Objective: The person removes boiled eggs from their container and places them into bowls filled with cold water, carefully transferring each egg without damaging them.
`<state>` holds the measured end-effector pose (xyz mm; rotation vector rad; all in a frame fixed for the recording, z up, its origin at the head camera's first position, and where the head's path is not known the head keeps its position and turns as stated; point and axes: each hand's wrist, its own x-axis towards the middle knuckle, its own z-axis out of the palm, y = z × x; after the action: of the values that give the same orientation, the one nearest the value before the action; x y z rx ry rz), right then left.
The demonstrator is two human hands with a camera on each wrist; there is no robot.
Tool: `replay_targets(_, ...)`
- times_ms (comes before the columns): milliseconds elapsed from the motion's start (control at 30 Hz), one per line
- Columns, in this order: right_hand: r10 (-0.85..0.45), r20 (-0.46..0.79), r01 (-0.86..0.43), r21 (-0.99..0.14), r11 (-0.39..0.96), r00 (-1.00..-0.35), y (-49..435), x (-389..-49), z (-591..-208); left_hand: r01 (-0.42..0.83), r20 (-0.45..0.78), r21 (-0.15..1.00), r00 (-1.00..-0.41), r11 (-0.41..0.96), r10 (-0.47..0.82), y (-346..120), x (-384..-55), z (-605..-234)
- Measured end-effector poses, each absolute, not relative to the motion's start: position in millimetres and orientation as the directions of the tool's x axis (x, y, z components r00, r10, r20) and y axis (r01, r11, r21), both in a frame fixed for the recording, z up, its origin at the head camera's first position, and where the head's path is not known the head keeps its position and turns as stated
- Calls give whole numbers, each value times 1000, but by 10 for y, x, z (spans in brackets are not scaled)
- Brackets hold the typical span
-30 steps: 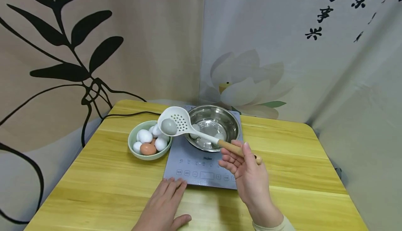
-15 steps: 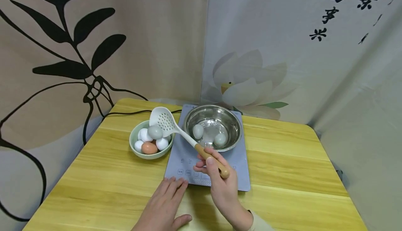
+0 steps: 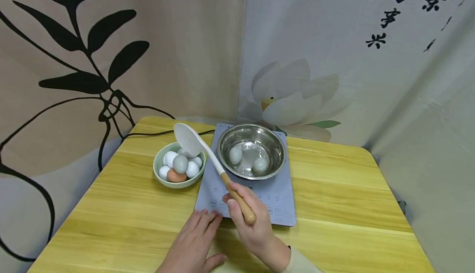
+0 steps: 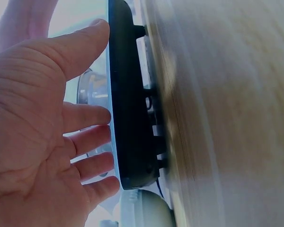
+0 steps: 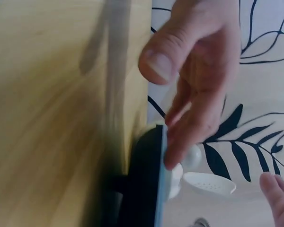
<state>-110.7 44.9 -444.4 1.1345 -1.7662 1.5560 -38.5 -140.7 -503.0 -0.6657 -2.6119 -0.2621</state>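
My right hand (image 3: 254, 219) grips the wooden handle of a white slotted skimmer (image 3: 187, 139). The skimmer's head is tipped sideways over the back of a pale green bowl (image 3: 163, 180), which holds several white eggs, a brown egg (image 3: 176, 176) and a greyish egg (image 3: 180, 164) on top. No egg shows on the skimmer. My left hand (image 3: 194, 240) lies with straight fingers at the front left edge of the induction cooktop (image 3: 237, 211); in the left wrist view its fingertips (image 4: 102, 163) touch that edge. On the cooktop stands a steel pot (image 3: 274, 170) with two eggs (image 3: 235, 155) inside.
All of this stands on a wooden table (image 3: 345, 207) with a rounded back right corner. A black cord (image 3: 152, 134) runs behind the bowl to the cooktop. Printed curtains (image 3: 193, 50) hang behind the table.
The right hand moved left and nearer, turning the skimmer over the bowl. The greyish egg that lay on the skimmer now sits atop the eggs in the bowl. The left hand has stayed put.
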Motion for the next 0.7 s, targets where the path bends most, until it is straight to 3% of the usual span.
replay_targets(200,-151,915,-927,-376,20,-374,712,-1117,-4266,483,383,125,-829,867,407,-1407,-375,-4997)
replay_targets(300,-84,934,-937,-342,74,-347,946,-1055,-4198,476,341,143,-847,868,409,-1397,-366,-4967)
replay_targets(400,-47,915,-911,-392,127,-401,1172,-1003,-4231,464,311,148,-860,874,404,-1396,-357,-4943)
replay_targets(633,-21,801,-786,-581,212,-598,1458,-915,-4358,451,296,158,-870,878,394,-1375,-352,-4947)
replay_targets(700,-24,784,-770,-602,210,-620,1480,-895,-4377,455,295,159,-869,876,397,-1363,-351,-4948)
